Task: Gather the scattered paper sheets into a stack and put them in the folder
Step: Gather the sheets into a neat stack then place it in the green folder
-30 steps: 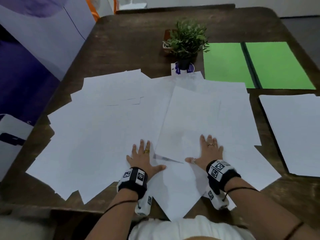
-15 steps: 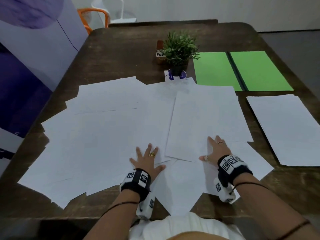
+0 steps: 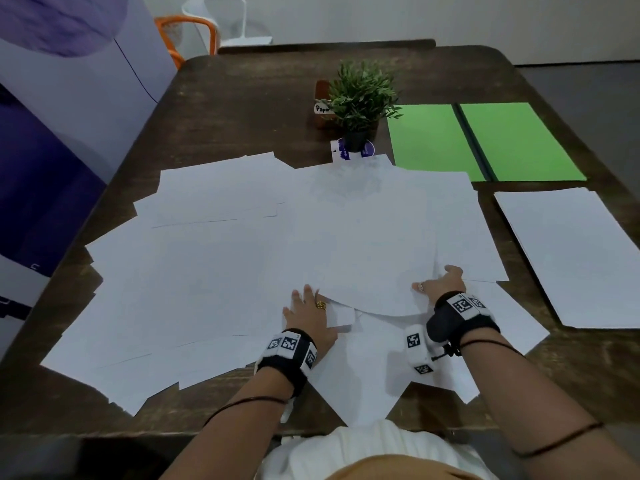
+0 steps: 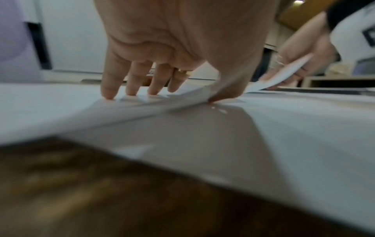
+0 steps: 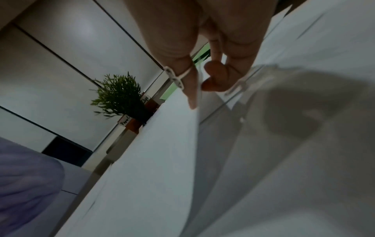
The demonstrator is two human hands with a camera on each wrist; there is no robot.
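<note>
Scattered sheets [image 3: 207, 271] covered the tabletop [image 3: 242, 109]. Left hand [image 3: 308, 315] at 6 o'clock, fingers [image 4: 109, 83] straight, pressing paper. Right hand [image 3: 441, 284] pinched a lifted sheet [image 3: 381, 237]. Green folder [image 3: 485, 140] lay open at 1 o'clock.

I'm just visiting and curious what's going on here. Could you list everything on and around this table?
Paper sheets: many, white, scattered and overlapping across the table's near half.
Separate paper pile: one, white, right side.
Folder: one, green, open flat, far right.
Potted plant: one, green, far centre.
Paper clips jar: one, brown, labelled, behind the plant.
Table: one, dark wood.
Chairs: two, orange and white, beyond the table.
Left hand: pressing on sheets.
Right hand: lifting a sheet's edge.
</note>
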